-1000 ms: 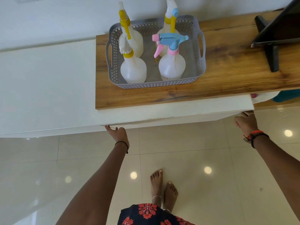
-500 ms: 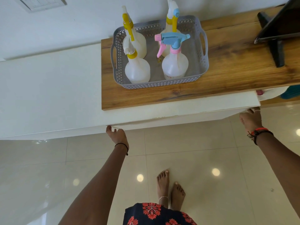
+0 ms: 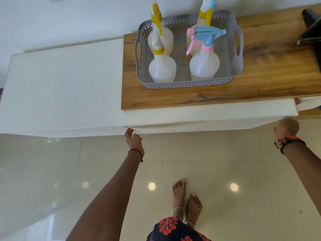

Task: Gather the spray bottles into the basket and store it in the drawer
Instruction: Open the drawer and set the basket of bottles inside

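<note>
Grey perforated plastic basket with cut-out side handles sits on the wood-grain top board, well above and between both hands. Four translucent white spray bottles stand upright inside it: near left with yellow collar, far left with yellow trigger, near right with blue-and-pink trigger head, far right with yellow collar and blue cap. None of them is touched by a hand.

White drawer front runs along the underside of the white cabinet, directly below the board and basket.

Left hand: fingers loosely extended, palm turned up, fingertips at the lower edge of the drawer front near its left corner. Holds nothing. Thin black band on the wrist.

Right hand: at the drawer front's right end, fingers curled under the lower edge; motion blur, so whether it actually grips the edge cannot be told. Red and black beaded bands on the wrist.

Bare feet on glossy cream floor tiles. Dark stand at the board's right end, partly cut off.
</note>
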